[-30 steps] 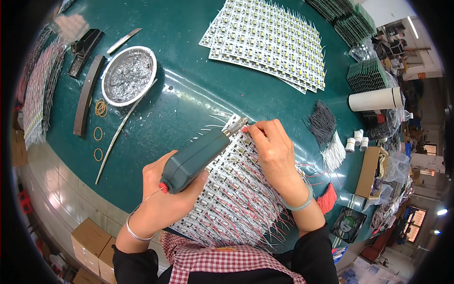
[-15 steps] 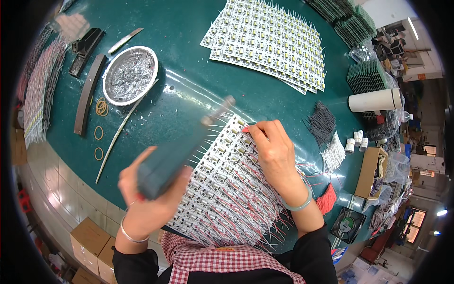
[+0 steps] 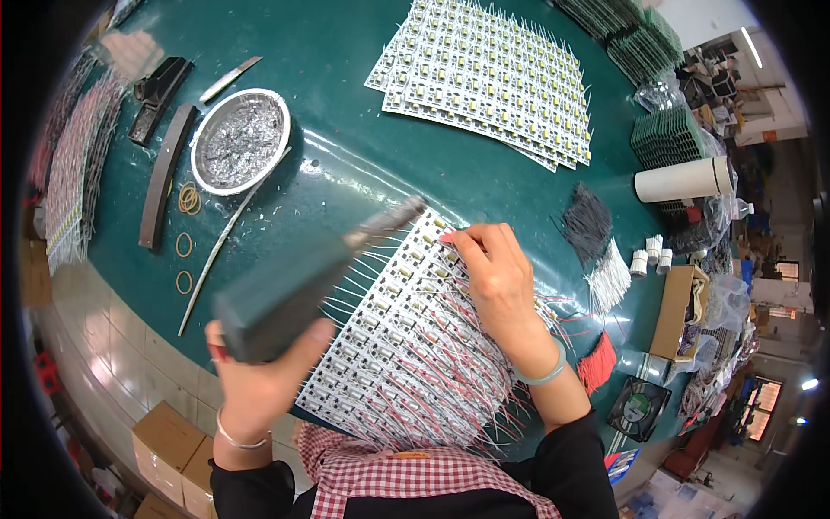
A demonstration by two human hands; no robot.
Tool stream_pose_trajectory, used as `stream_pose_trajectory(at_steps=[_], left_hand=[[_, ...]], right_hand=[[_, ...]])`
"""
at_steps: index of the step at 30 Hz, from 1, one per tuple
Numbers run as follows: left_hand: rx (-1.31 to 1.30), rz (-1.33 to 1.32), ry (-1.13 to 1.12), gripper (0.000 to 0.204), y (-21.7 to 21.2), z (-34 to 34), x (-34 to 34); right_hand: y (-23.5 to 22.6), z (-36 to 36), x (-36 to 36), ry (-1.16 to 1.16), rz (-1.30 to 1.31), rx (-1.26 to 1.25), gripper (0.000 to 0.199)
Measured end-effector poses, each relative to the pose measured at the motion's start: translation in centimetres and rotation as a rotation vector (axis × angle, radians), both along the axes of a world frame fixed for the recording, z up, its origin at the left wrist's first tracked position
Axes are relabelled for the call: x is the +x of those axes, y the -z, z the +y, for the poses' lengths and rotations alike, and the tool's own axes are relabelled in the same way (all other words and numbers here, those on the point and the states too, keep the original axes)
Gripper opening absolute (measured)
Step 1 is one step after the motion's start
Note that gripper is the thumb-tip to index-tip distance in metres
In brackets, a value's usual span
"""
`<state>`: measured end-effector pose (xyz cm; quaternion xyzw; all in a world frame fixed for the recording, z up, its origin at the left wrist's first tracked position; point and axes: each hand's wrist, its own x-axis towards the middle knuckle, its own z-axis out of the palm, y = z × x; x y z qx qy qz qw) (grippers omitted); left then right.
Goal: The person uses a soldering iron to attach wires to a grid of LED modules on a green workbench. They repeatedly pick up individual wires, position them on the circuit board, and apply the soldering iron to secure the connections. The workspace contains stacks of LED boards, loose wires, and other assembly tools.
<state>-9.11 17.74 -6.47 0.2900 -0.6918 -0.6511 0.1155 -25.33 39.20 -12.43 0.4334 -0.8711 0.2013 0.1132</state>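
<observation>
- Green, pistol-shaped soldering tool (image 3: 281, 298): your left hand (image 3: 264, 376) grips it, tip near the far corner of the white, wire-fringed circuit-board panel (image 3: 372, 337) lying between your hands.
- Your right hand (image 3: 500, 272) pinches thin red wire (image 3: 446, 237) by that corner; ideally, hold it steady and heat the joint briefly.
- Round silvery bowl (image 3: 226, 191), left beyond the panel: grey metallic-looking scraps (image 3: 246, 138).
- Brown cardboard box (image 3: 667, 324), right of the panel: contents unclear.
</observation>
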Motion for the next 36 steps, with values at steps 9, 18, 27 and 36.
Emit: stream_pose_trajectory(at_steps=[9, 18, 27, 36], left_hand=[[-0.085, 0.064, 0.221, 0.015, 1.3, 2.6, -2.6], [-0.137, 0.036, 0.264, 0.013, 2.0, 2.5, -2.8], [-0.399, 0.177, 0.236, 0.019, 1.3, 2.0, -2.7], [-1.174, 0.183, -0.602, 0.013, -3.2, -8.7, 0.2]], right_hand=[[0.2, -0.1, 0.5, 0.029, -0.026, -0.015, 0.031], [0.1, -0.1, 0.4, 0.010, -0.009, 0.010, 0.031], [0.1, -0.4, 0.4, -0.008, 0.011, 0.020, 0.032], [0.2, -0.9, 0.7, -0.025, 0.011, -0.012, 0.032]])
